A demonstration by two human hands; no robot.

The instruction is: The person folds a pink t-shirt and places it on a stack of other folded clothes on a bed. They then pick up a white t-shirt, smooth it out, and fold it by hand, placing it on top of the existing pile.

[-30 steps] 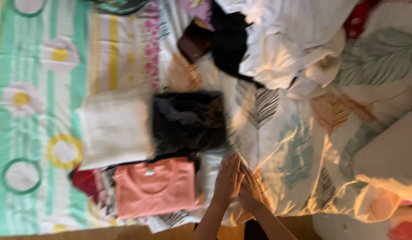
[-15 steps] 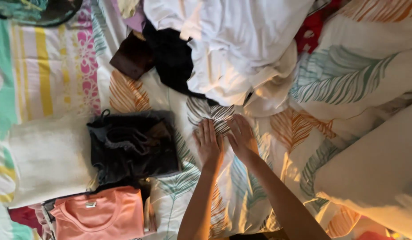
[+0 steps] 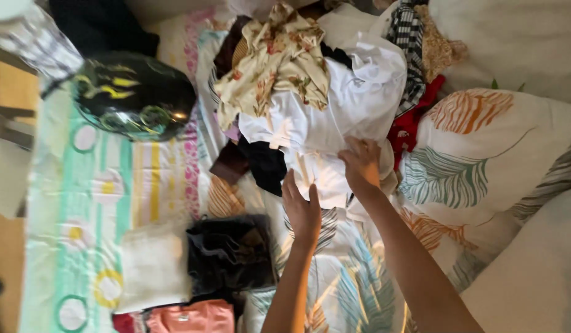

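Hands at the white garment

Right hand (image 3: 361, 165) rests on the white garment (image 3: 335, 117), fingers curled into its near edge. Left hand (image 3: 302, 206) lies just short of it, fingers spread, nothing held. The garment's heap lies straight ahead toward the bed's far edge; folded stacks (image 3: 227, 253) sit at the near-left, a black helmet (image 3: 134, 95) far-left.

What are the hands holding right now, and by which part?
Both hands are on the white garment: the right hand at its lower edge, the left hand just below. Whether the fingers have closed on the cloth cannot be told.
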